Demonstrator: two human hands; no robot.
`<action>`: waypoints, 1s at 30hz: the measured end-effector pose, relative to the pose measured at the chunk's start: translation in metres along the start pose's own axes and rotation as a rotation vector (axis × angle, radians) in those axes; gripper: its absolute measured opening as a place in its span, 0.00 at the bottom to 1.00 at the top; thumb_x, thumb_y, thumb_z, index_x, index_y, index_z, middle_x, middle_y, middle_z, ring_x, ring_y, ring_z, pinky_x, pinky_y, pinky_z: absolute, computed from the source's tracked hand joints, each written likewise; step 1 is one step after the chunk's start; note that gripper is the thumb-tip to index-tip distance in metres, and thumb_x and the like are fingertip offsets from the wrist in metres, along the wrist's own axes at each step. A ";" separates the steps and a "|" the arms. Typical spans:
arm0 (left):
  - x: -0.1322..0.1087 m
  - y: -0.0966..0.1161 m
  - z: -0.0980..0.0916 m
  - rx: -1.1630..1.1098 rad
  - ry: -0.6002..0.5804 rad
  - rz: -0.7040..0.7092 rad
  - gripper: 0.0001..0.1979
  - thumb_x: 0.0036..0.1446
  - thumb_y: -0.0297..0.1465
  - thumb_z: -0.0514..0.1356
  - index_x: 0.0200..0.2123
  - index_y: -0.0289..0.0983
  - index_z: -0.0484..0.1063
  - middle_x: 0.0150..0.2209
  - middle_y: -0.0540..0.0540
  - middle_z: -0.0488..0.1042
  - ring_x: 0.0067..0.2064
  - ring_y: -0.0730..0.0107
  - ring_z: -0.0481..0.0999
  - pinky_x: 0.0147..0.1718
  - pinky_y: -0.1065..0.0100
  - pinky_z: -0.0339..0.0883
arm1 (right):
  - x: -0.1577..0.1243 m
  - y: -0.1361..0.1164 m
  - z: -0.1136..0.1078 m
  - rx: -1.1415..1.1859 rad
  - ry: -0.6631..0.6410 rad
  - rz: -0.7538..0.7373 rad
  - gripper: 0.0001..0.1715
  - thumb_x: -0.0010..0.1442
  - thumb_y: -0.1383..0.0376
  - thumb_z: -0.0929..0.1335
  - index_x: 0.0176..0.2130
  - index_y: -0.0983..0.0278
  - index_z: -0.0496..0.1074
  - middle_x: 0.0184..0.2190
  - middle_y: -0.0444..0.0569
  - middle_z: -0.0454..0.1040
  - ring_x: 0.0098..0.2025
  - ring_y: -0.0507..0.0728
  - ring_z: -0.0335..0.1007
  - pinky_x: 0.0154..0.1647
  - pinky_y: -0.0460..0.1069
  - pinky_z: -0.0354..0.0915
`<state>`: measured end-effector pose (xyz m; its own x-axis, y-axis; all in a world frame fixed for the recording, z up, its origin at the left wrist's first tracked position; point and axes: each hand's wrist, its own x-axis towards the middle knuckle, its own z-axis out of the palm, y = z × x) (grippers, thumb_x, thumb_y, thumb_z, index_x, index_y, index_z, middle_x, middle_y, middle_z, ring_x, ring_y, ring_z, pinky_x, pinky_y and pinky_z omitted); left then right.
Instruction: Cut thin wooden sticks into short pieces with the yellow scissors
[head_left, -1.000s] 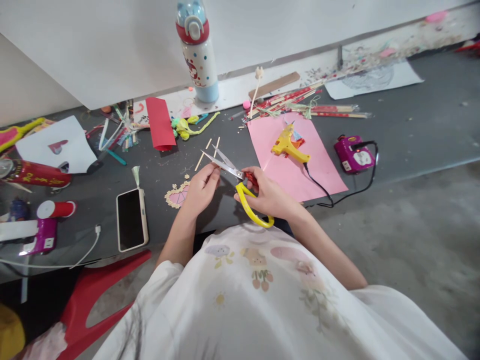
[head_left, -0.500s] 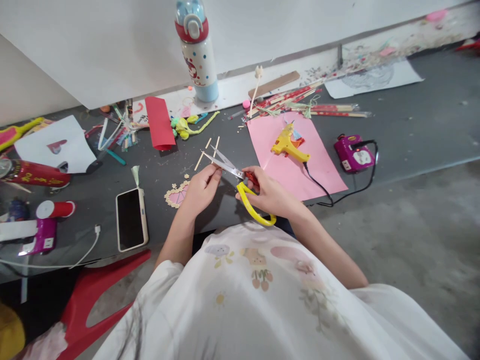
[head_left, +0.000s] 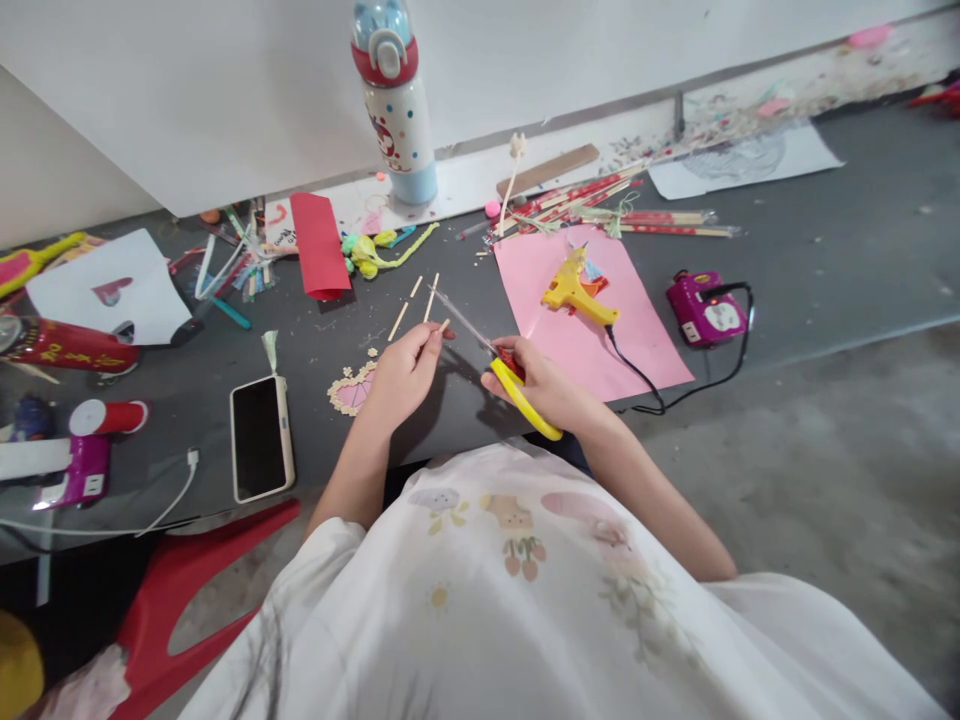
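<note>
Between the thumb and fingers of my left hand (head_left: 407, 372) is a short wooden stick (head_left: 445, 325), its pale end poking out. My right hand (head_left: 538, 385) is closed around the handles of a pair of yellow-handled scissors (head_left: 525, 402). The blades point away to the upper left, just right of the stick, apart from it. Thin wooden strips (head_left: 406, 308) lie on the dark table beyond my left hand. A pink heart-shaped piece (head_left: 351, 389) edged with small pale bits lies left of that hand, partly covered by it.
Right of my hands, a yellow glue gun (head_left: 576, 290) rests on pink paper (head_left: 637, 345), its cord running to a purple power block (head_left: 707, 308). A phone (head_left: 262, 440) lies to the left. A bottle (head_left: 397, 120) stands behind, beside a red packet (head_left: 320, 245).
My right hand has turned the scissors and drawn the blades off to the right. The stick's end now shows above my left fingers.
</note>
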<state>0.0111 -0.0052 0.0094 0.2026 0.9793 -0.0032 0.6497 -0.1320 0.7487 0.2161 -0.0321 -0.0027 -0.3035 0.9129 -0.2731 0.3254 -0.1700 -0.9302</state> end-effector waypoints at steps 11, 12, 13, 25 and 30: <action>0.004 -0.003 0.004 -0.052 0.058 0.053 0.19 0.65 0.44 0.47 0.41 0.38 0.73 0.26 0.51 0.70 0.27 0.74 0.68 0.31 0.71 0.62 | -0.003 -0.013 -0.003 -0.072 -0.105 -0.018 0.38 0.53 0.56 0.71 0.57 0.66 0.54 0.31 0.42 0.64 0.33 0.53 0.63 0.36 0.51 0.65; 0.004 -0.004 0.004 -0.055 0.062 0.054 0.19 0.65 0.44 0.47 0.41 0.38 0.72 0.26 0.51 0.70 0.27 0.74 0.68 0.30 0.72 0.61 | -0.003 -0.015 -0.003 -0.072 -0.106 -0.016 0.38 0.53 0.56 0.71 0.56 0.66 0.54 0.32 0.43 0.65 0.33 0.53 0.64 0.37 0.51 0.65; 0.004 -0.004 0.005 -0.056 0.065 0.052 0.19 0.65 0.44 0.47 0.41 0.38 0.72 0.25 0.51 0.70 0.27 0.74 0.68 0.30 0.72 0.61 | -0.003 -0.015 -0.003 -0.068 -0.107 -0.013 0.38 0.53 0.56 0.71 0.56 0.66 0.54 0.33 0.43 0.66 0.33 0.53 0.64 0.37 0.51 0.65; 0.004 -0.005 0.006 -0.065 0.054 0.059 0.17 0.65 0.42 0.48 0.41 0.39 0.72 0.24 0.52 0.68 0.27 0.74 0.67 0.30 0.72 0.61 | -0.002 -0.015 -0.001 -0.061 -0.096 -0.001 0.37 0.53 0.56 0.71 0.55 0.66 0.55 0.35 0.46 0.69 0.36 0.54 0.68 0.39 0.51 0.66; 0.005 -0.004 0.005 -0.067 0.051 0.053 0.15 0.65 0.40 0.49 0.40 0.39 0.71 0.24 0.52 0.66 0.26 0.74 0.66 0.29 0.72 0.60 | -0.002 -0.014 -0.002 -0.084 -0.106 -0.013 0.36 0.53 0.56 0.70 0.55 0.66 0.56 0.36 0.47 0.70 0.36 0.54 0.68 0.39 0.51 0.66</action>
<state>0.0132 -0.0007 0.0025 0.1971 0.9779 0.0698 0.5882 -0.1749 0.7896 0.2134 -0.0305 0.0116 -0.3999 0.8695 -0.2900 0.3938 -0.1227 -0.9110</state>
